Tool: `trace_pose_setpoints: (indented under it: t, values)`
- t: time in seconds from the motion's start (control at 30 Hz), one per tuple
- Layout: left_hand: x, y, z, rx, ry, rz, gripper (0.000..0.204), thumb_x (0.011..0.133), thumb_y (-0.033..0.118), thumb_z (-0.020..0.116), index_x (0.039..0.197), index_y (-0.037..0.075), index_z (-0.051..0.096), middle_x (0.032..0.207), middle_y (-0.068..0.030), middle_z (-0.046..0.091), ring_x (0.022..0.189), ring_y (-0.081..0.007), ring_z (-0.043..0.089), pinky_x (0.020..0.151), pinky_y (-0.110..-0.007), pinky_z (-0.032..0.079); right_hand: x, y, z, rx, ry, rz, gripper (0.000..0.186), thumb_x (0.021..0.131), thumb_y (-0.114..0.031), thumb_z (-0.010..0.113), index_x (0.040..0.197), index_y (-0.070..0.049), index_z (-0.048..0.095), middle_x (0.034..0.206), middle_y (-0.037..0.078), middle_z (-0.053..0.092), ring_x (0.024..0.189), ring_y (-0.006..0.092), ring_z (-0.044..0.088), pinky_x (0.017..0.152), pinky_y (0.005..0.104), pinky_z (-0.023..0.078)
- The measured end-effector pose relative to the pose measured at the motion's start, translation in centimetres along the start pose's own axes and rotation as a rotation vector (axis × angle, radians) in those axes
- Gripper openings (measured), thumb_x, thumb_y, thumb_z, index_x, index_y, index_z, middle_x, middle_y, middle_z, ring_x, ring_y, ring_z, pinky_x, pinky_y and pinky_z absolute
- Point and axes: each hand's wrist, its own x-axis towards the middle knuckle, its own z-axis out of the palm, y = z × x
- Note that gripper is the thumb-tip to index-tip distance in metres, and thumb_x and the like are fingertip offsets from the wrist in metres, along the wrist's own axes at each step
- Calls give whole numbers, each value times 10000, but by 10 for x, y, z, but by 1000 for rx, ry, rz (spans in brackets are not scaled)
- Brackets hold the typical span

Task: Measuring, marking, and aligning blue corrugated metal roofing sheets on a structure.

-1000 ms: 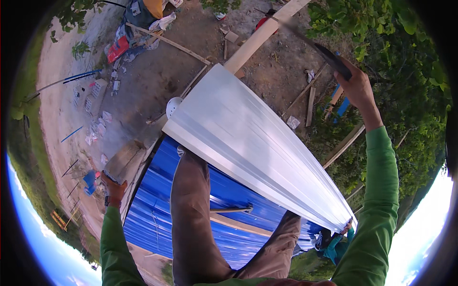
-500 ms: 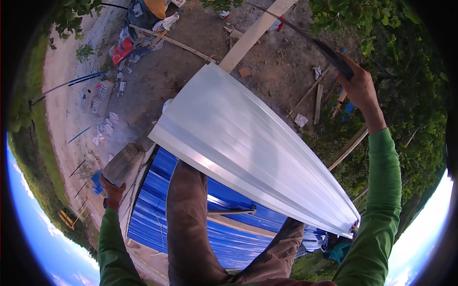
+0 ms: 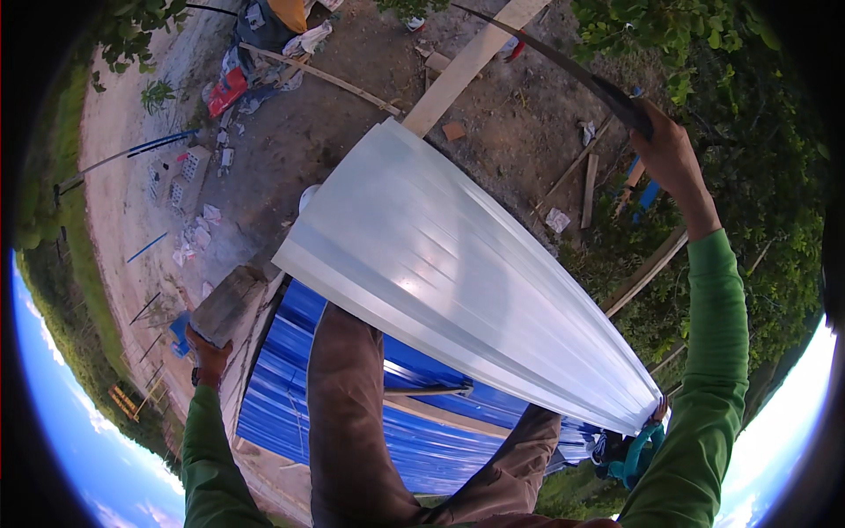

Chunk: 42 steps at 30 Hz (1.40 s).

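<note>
My left hand (image 3: 209,359) is closed on the near end of a thick weathered wooden beam (image 3: 227,304) at the left. Raised at the upper right, my right hand (image 3: 669,151) wraps round a long, dark, narrow bar (image 3: 572,75), which reaches away to the top; its exact kind is unclear. Between my arms lies a long silvery ribbed metal roofing sheet (image 3: 449,264), apart from both hands. Below it are blue roofing sheets (image 3: 282,387), with my legs over them. At the silvery sheet's lower right end, a co-worker in a teal sleeve (image 3: 641,453) has a hand on its edge.
A pale plank (image 3: 466,70) runs from beneath the silvery sheet toward the top. A dark rod (image 3: 429,390) lies across the blue sheets. The dirt ground far below holds hollow bricks (image 3: 189,180), bags (image 3: 227,92) and loose boards (image 3: 589,192). Leafy trees (image 3: 748,176) crowd the right.
My right hand and forearm have shifted slightly right with the dark bar. The co-worker's teal arm shows more, with its hand up at the silvery sheet's end. My left hand has stayed put.
</note>
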Motion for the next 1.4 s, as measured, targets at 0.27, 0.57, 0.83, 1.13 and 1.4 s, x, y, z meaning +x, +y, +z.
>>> trace_pose_setpoints:
  t: [0.27,0.57,0.83,1.13,1.4]
  values:
    - [-4,4,-6,-24,-37,-53,1094,494,69,777,1352,11,100,1266,-205,286,1195,-356,290,1040,-413,223,-1,6,9,-6,24,62,415,821,-238,588,1220,-154,511,873,174,638,829,330,622,729,404,484]
    - [-9,-6,-5,16,-49,-36,1089,501,91,776,1353,12,101,1257,-197,289,1180,-354,304,1028,-410,244,-6,-1,9,6,22,30,367,824,-201,597,1181,-147,532,813,170,634,771,333,627,670,403,493]
    - [-1,-5,0,-52,-72,-82,1098,505,90,779,1355,22,88,1257,-191,294,1174,-351,312,1024,-404,252,32,-25,32,-60,55,-88,357,846,-187,513,1201,-149,515,803,165,638,761,339,625,677,428,489]
    - [-14,1,-21,-72,-62,-110,1072,514,109,769,1354,14,109,1246,-200,314,1183,-359,307,1035,-414,237,-19,-2,5,86,57,33,357,819,-154,571,1173,-140,527,790,160,637,741,325,629,680,416,485]
    - [-10,7,-4,-30,-117,-98,1069,537,113,768,1355,-1,88,1269,-211,299,1189,-363,303,1037,-417,235,89,-53,59,-49,-17,-58,323,846,-198,492,1163,-140,516,890,187,628,831,353,614,703,451,482]
